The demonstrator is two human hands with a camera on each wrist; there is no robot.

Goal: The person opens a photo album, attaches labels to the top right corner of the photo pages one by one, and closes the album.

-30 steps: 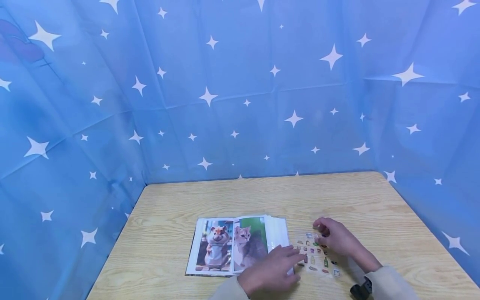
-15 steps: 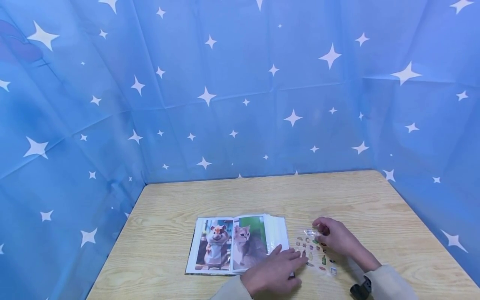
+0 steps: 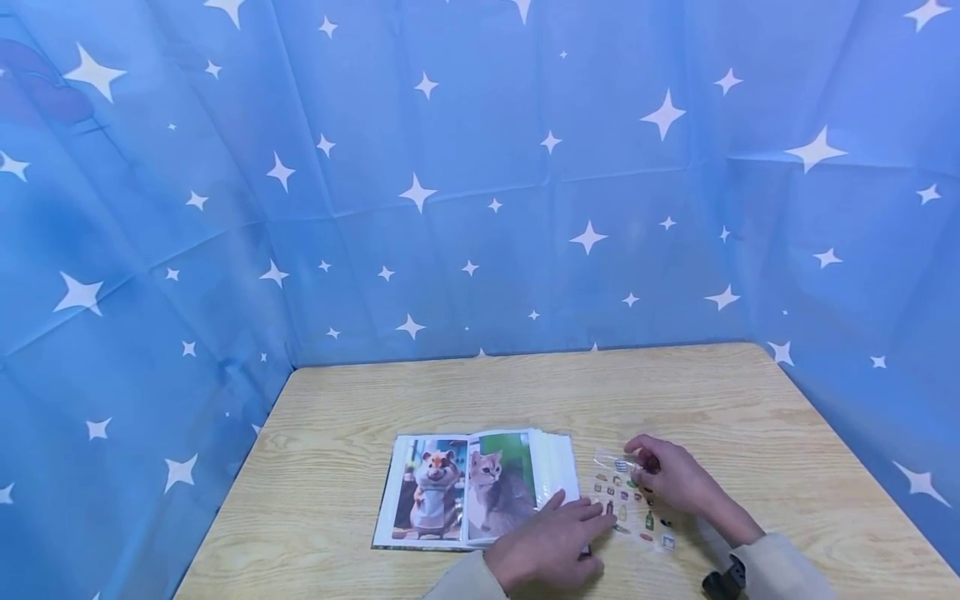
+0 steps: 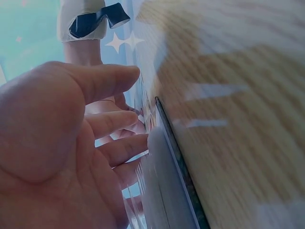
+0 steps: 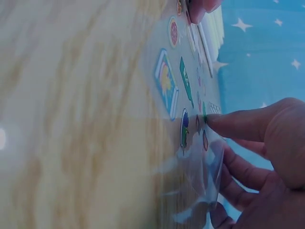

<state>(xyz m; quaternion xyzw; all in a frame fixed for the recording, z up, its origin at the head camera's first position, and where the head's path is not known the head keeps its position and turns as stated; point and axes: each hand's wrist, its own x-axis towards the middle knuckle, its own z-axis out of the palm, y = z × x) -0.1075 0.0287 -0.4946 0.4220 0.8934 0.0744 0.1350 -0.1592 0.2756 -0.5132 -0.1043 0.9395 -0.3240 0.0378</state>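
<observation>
A clear sticker sheet [image 3: 622, 506] with small pictures, among them a green bottle, lies on the table to the right of an open photo album [image 3: 557, 467]. My left hand [image 3: 551, 540] lies with fairly straight fingers over the album's lower right edge, fingertips at the sheet's left side. At the sheet's far right part, my right hand [image 3: 672, 475] pinches it, the thumb on its face. In the right wrist view, the sheet [image 5: 167, 83] bends up between that thumb and the curled fingers. Which sticker lies under the thumb is partly hidden.
The album's left page shows a hamster picture [image 3: 430, 492], the right page a cat picture [image 3: 495, 483]. A wooden table [image 3: 337, 408] carries everything. A blue star-patterned curtain [image 3: 480, 242] stands behind and at both sides.
The sheet has shifted slightly, and its far edge now shows more plainly. My left hand has slid a little to the right; the right hand stays almost in place.
</observation>
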